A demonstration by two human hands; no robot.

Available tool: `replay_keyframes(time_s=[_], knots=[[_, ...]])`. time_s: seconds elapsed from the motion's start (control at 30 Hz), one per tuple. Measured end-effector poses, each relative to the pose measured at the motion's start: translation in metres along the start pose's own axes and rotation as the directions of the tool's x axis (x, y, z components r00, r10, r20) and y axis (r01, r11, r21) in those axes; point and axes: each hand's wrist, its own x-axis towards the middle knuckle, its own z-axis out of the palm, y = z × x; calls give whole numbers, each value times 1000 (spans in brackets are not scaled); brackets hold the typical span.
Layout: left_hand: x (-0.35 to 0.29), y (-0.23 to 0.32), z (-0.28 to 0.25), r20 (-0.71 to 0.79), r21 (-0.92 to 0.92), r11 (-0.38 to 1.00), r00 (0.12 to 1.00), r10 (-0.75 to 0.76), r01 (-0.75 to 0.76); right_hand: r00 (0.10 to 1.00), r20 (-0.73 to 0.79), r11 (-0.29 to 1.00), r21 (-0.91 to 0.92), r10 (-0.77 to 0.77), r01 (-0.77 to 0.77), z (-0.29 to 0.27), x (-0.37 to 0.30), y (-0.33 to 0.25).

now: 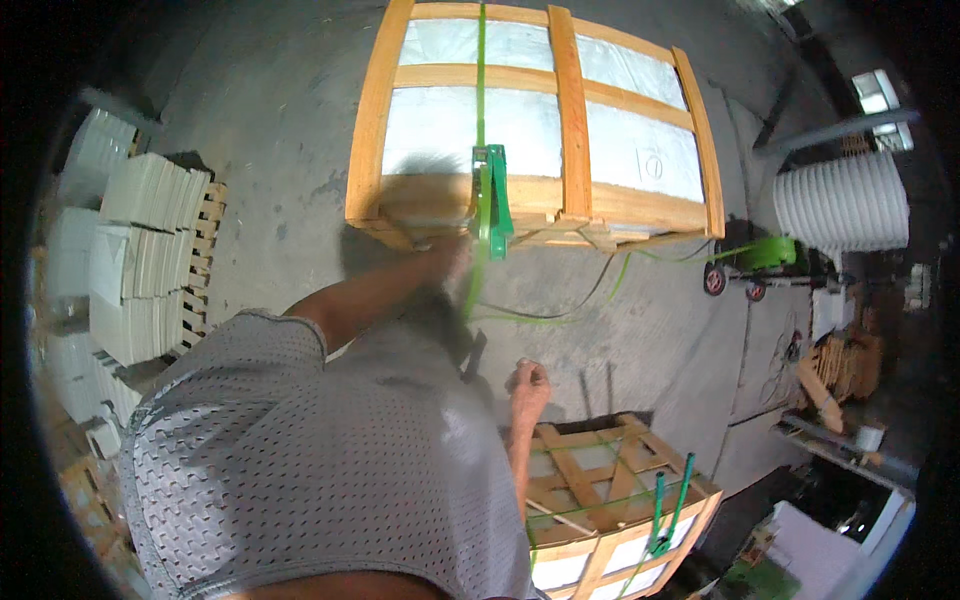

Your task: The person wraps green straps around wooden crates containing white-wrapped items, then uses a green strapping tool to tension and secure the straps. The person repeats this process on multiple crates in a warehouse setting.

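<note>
A slatted wooden crate [574, 110] wrapped in white sheeting stands ahead of me, with a green strap [481, 75] running over it. On its near edge sits a green strapping tool [498, 205], its long handle lying along the strap. My left hand [455, 260] reaches to the crate's near lower edge, just left of the tool; shadow and blur hide its fingers. Lower down, my right hand [530, 379] hangs apart from the crate with fingers curled in, and I see nothing in it. A loose strap tail drops from the tool toward the floor.
A second strapped crate [590, 548], with another green two-handled tool [661, 540], stands at lower right. A green wheeled strap cart [765, 254] and a ribbed white roll [842, 202] are at right. Stacked pale slabs [140, 255] line the left. Strap trails across the floor.
</note>
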Motion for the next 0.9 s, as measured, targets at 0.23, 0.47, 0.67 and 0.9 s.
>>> replay_keyframes(time_s=[0.23, 0.47, 0.67, 0.9], knots=[[47, -4, 43, -475, 322, 941, 877, 65, 104, 884, 87, 855, -227, -459, 466, 70, 47, -79], [51, 16, 80, -526, 359, 931, 839, 140, 69, 555, 436, 436, -347, -709, 830, 131, 136, -125], [36, 15, 108, -573, 349, 934, 806, 150, 75, 342, 539, 259, -225, -770, 939, 171, 195, -124], [32, 46, 139, -621, 305, 946, 776, 112, 108, 336, 570, 303, -156, -749, 940, 198, 238, -183]])
